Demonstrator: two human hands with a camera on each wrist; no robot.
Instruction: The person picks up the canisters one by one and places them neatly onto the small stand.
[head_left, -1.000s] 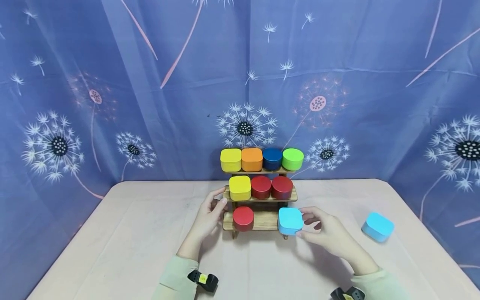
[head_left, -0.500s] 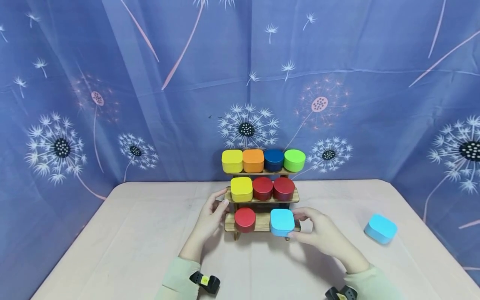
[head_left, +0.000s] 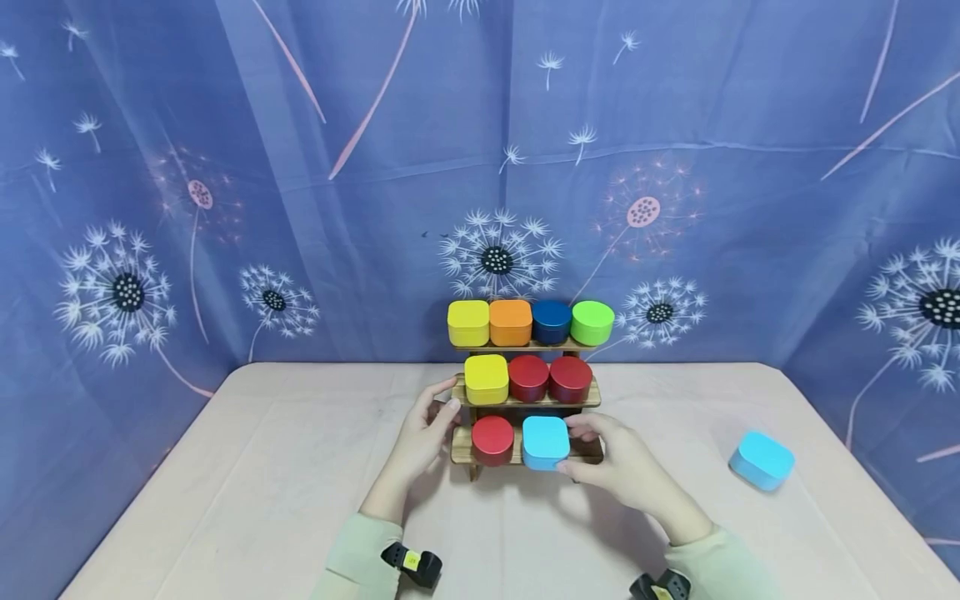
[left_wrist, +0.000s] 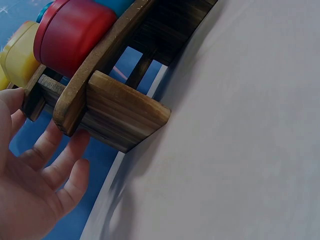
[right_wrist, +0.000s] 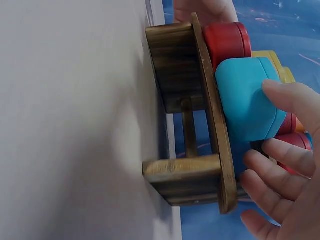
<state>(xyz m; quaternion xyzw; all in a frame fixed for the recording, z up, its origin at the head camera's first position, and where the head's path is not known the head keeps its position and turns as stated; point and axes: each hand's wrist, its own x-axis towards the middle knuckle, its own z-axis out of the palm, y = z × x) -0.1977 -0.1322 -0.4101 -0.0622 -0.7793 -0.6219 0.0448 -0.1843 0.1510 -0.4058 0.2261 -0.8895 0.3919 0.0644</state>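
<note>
A three-step wooden display stand (head_left: pixel 588 451) bears small lidded tins. Its left end is held by my left hand (head_left: pixel 418 433), thumb and index finger at the middle step; in the left wrist view the other fingers (left_wrist: pixel 72 145) are by the lower step's end. My right hand (head_left: pixel 626 467) pinches a light-blue rounded-square tin (head_left: pixel 546 442) at its right side, thumb (right_wrist: pixel 287 95) on the near face. This tin stands over the bottom step, just right of a round red tin (head_left: pixel 492 441). Part of its right side is hidden by the fingers.
On the middle step are a yellow tin (head_left: pixel 487 379) and two dark-red round tins (head_left: pixel 571 378). The top step carries yellow, orange (head_left: pixel 511 322), navy and green (head_left: pixel 592 322) tins. Another light-blue tin (head_left: pixel 762 460) lies at the table's right. Behind hangs a blue dandelion-print curtain (head_left: pixel 360 250).
My right hand has moved left along the bottom step with the light-blue tin, from the step's right end to close beside the red tin. The left hand stays at the stand's left end.
</note>
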